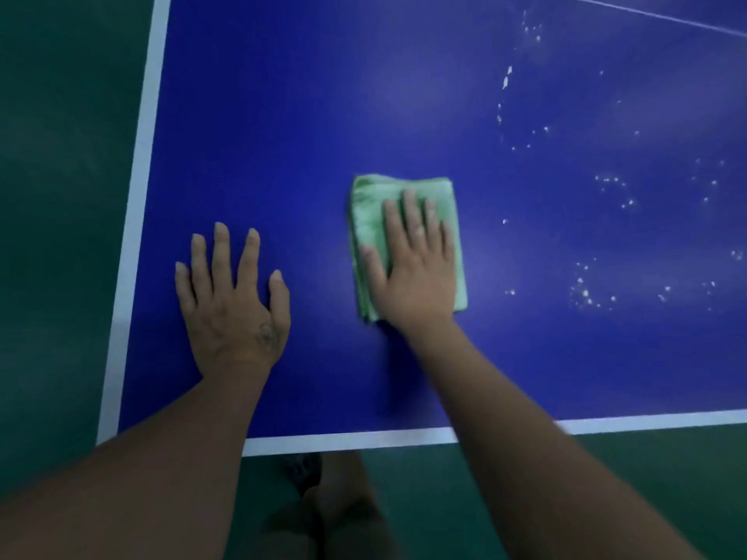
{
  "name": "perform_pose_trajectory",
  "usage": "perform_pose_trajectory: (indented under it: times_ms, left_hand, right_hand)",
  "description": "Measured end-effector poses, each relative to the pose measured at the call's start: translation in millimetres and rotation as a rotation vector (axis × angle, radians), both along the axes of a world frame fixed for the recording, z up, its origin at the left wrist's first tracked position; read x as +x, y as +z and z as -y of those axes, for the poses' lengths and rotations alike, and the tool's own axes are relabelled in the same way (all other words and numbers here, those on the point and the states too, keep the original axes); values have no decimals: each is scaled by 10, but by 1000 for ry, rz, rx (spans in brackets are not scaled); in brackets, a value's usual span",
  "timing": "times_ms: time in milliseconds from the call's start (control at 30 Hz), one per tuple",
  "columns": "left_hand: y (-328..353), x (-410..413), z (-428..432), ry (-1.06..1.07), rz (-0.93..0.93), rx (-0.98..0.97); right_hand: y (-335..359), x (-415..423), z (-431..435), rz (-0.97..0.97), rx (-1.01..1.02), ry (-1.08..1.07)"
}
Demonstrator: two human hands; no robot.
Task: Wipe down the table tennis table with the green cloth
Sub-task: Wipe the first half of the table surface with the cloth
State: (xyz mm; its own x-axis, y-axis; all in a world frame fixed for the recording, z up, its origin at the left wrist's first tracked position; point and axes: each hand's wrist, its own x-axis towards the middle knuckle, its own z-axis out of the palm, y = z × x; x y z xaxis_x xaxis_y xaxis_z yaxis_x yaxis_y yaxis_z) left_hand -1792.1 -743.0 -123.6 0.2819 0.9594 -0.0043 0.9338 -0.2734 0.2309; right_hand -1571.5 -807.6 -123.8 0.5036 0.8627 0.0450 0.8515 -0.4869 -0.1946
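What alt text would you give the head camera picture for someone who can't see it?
A person's right hand presses a folded green cloth flat on a blue table tennis table, while the left hand rests open beside it. White specks dot the surface to the right.

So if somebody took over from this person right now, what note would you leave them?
Left hand: flat on the table, fingers spread, holding nothing.
Right hand: flat on the folded cloth, pressing it to the table.
Cloth: towards the table's near left corner.
Done: the blue around both hands shows no marks.
Left: white specks spread over the right side; probably wipe there next.
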Motion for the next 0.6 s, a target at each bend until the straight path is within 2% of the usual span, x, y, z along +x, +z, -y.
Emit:
perform_pose_trajectory:
  times_ms: [100,200,300,433,600]
  left_hand:
    - [40,13,-6,3,-9,-21]
    - [114,22,1,6,-10,-49]
    - [147,29,1,8,2,-55]
    - [98,20,-16,5,18,-35]
    - [29,1,-23,8,27,8]
  right_hand:
    - [-50,-555,557,-22,21,56]
    - [-57,-696,1196,-29,-14,118]
    - [-34,-363,1558,-17,-37,206]
    - [-9,359,1431,11,-53,306]
    - [58,992,1005,51,-68,180]
